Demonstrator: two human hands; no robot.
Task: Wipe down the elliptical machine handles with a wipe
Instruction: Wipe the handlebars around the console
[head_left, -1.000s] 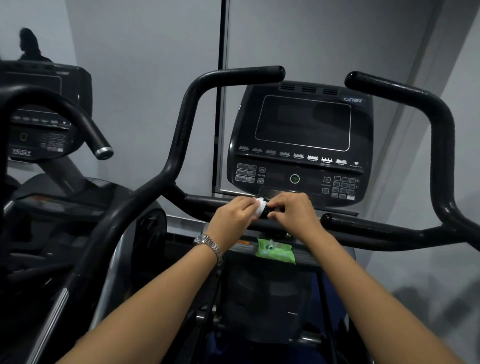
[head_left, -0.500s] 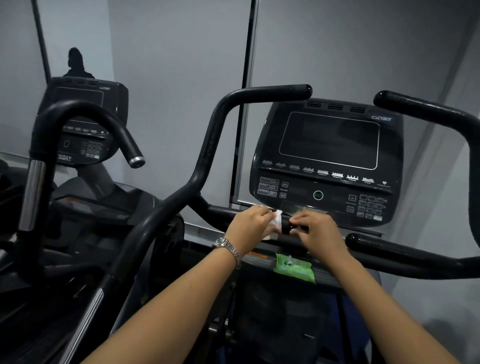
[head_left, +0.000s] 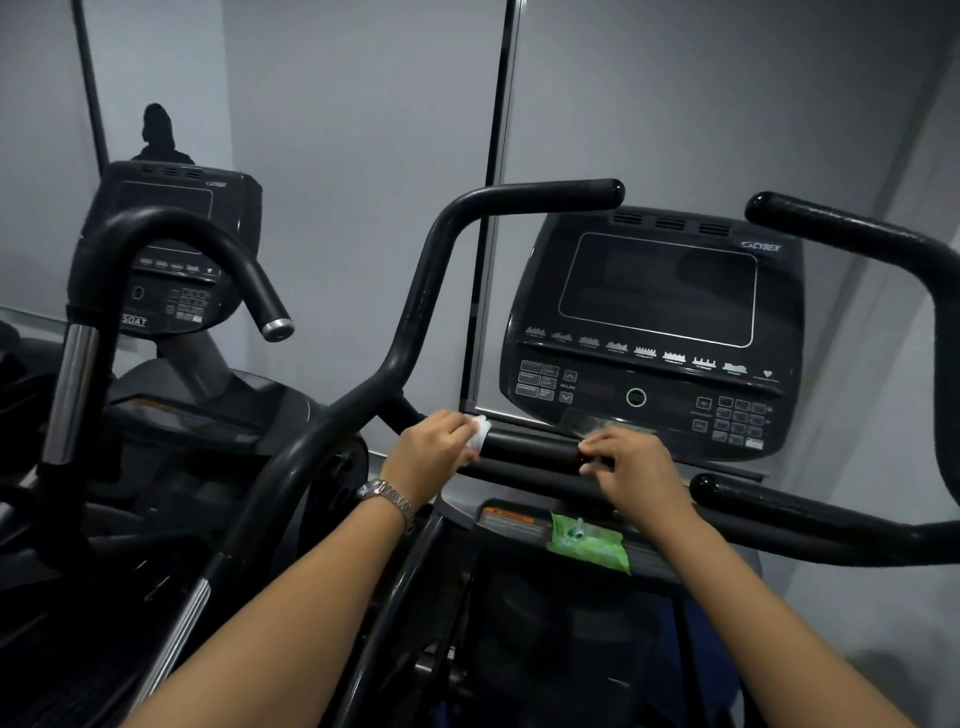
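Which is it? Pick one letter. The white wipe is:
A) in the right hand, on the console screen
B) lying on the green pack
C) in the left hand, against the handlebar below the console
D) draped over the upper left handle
C: the left hand holds the white wipe against the handlebar below the console, while the right hand grips the bar bare.

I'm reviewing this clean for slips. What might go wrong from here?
1. The wipe is bunched small in the left hand, so it may miss parts of the bar.
2. The right hand grips the bar's end bare; that spot may go unwiped.
3. The pack lies close by the right forearm and might get knocked off.
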